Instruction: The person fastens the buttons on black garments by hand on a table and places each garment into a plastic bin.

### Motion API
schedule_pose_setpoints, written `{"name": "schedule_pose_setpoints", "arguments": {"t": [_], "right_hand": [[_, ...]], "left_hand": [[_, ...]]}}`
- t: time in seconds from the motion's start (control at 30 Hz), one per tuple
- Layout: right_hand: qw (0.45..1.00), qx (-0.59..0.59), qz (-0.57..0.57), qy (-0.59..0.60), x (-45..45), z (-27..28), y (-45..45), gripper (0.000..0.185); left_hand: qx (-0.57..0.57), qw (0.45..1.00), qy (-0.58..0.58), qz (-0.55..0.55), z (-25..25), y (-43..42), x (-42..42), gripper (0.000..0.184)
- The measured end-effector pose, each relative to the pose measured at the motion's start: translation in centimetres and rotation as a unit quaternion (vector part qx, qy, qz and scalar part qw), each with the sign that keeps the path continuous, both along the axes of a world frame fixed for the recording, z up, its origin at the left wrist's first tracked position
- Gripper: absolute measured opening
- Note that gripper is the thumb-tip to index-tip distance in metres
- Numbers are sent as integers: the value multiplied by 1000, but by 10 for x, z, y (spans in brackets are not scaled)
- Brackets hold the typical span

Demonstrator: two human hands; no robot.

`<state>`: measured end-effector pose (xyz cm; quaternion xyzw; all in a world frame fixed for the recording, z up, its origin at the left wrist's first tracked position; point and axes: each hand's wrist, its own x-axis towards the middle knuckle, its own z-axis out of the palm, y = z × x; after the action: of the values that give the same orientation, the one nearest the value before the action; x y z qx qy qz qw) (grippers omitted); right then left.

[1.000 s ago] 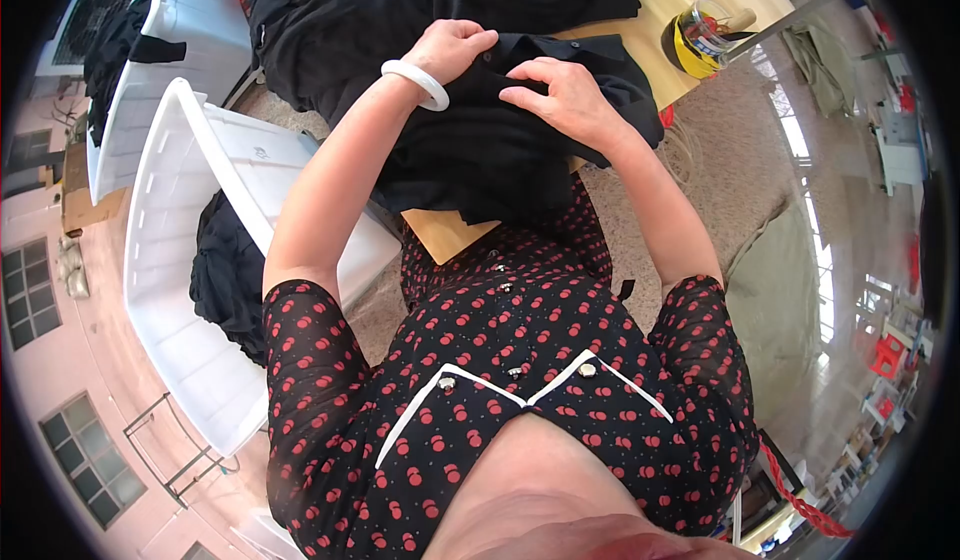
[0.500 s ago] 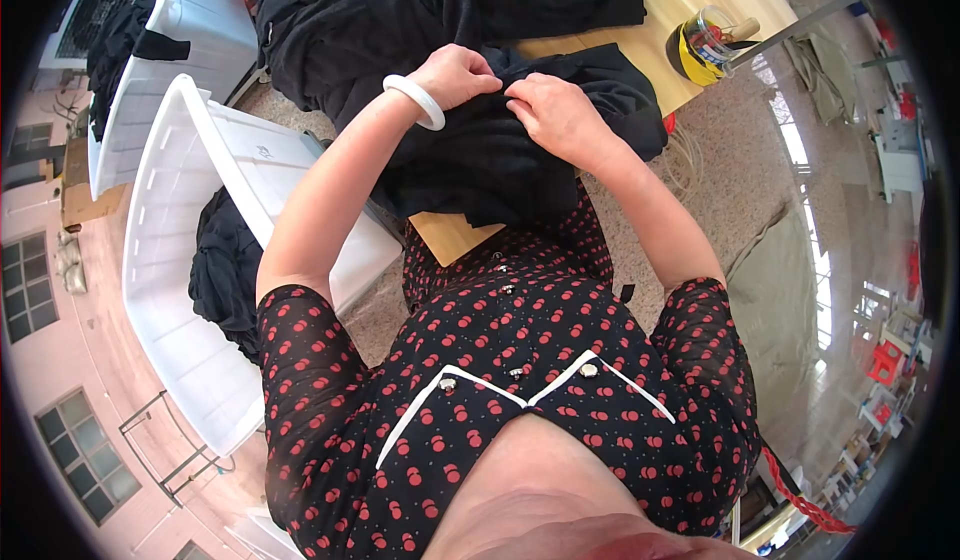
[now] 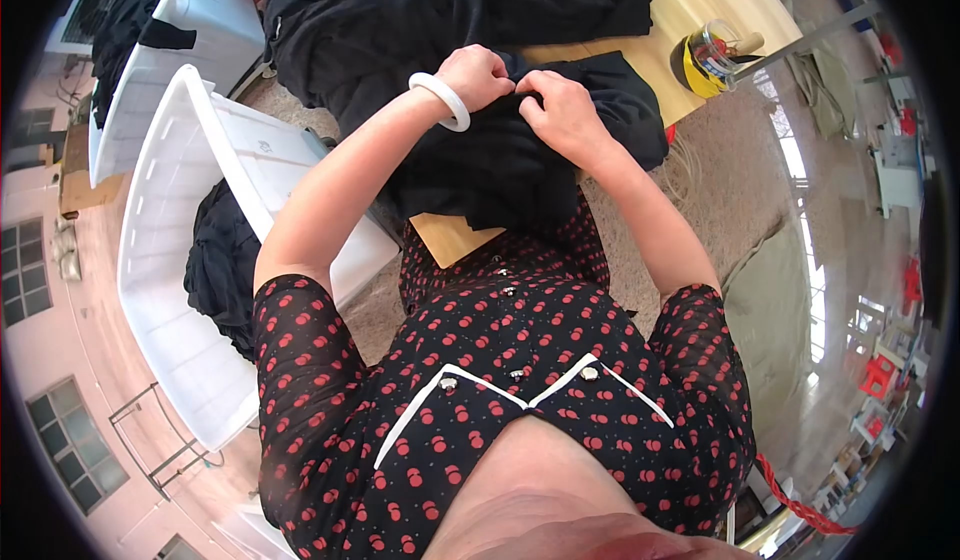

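Note:
Black cloth (image 3: 480, 175) is bunched over the near edge of a wooden table (image 3: 705, 0), with its lower folds hanging by my lap. My left hand (image 3: 478, 77), with a white bangle on its wrist, is closed on the cloth, fingertips pinched together. Close beside it on the right, my right hand (image 3: 562, 110) pinches the same cloth between thumb and fingers. The fingertips of both hands nearly meet. Small details between them are hidden. More black cloth (image 3: 400, 20) lies piled beyond my hands.
A clear jar with a yellow and black band (image 3: 703, 60) stands at the table's right, near a metal bar (image 3: 810, 42). On the left are a white bin (image 3: 165, 260) holding black cloth and another white bin (image 3: 205, 35). Green fabric (image 3: 770, 320) lies on the floor.
My right hand's fingers have closed on the cloth and moved in beside my left hand. The cloth between the hands has been gathered, and both hands have shifted slightly right.

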<state>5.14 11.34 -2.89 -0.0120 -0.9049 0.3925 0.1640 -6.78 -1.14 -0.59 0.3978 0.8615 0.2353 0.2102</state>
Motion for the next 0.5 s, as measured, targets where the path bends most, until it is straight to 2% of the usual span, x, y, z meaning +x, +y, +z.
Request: {"name": "schedule_pose_setpoints", "arguments": {"t": [0.13,0.23,0.3,0.37,0.43,0.5], "right_hand": [[995,-88,-33,-10,-3,7,-4,13],[996,-87,-13,18,-21,16,-6,12],[997,-73,-29,9,-7,15,-5,13],[995,-88,-43,2,-5,18,-7,14],[995,-86,-52,6,-5,11,-8,14],[999,-30,-34,20,-3,16,-8,13]], "left_hand": [[48,994,-63,79,-3,2,2,24],[67,982,-118,134,7,-2,-7,24],[76,984,-99,129,-5,5,8,24],[72,978,-136,141,-5,5,7,23],[97,980,-109,138,-7,3,9,22],[114,990,-24,76,-9,2,9,20]]}}
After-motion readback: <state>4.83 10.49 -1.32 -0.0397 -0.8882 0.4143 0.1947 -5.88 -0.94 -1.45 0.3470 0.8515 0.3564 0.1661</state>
